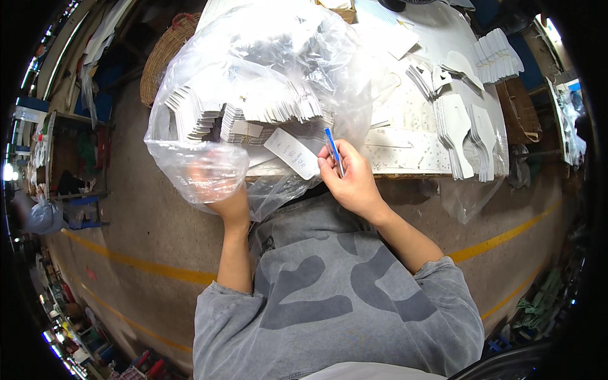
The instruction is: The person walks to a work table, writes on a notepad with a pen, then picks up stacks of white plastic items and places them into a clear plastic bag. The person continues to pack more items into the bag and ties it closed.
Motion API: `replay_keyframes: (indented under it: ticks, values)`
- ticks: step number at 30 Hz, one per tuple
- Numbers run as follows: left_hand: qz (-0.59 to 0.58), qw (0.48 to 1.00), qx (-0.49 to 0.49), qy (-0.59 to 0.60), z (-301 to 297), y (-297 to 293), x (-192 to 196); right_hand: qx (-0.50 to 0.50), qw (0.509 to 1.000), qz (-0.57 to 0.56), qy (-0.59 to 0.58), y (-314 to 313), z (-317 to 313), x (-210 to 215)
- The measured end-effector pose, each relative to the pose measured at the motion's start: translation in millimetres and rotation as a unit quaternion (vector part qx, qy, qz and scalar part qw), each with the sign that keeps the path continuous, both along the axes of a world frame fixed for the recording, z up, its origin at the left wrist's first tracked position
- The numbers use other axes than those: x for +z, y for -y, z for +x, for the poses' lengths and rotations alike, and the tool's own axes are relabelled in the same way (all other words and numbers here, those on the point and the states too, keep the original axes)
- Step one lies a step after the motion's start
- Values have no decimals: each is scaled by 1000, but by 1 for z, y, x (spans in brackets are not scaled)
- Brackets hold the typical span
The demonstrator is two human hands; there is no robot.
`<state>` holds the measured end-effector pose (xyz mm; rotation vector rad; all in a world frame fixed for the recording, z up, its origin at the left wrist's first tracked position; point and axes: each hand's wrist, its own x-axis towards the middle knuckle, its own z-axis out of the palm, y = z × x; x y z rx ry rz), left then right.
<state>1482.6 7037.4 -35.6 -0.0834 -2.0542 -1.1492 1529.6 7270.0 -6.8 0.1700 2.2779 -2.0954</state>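
A large clear plastic bag lies on the table, with bundles of stacked white card pieces inside or under its film. My left hand is beneath the bag's near left edge, its fingers smeared by the film and motion. In my right hand is a blue pen, held upright between thumb and fingers. Beside that hand's thumb rests a white card tag with handwriting, in front of the bundles; whether the thumb touches it I cannot tell.
More white shaped cut-outs lie stacked along the table's right side. The white table ends just in front of me. A wicker basket stands at the far left, and a brown carton at the right. Yellow lines cross the floor.
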Motion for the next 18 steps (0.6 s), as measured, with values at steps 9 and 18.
replay_keyframes:
  ticks: [9, 18]
  values:
    - [-112, 992, -52, 16, -2, -7, -14, 8, 1000, -22, 0, 4, 0, 0]
    - [-146, 989, 21, 0, -20, -30, 11, 6, 1000, -23, 3, 2, -1, -2]
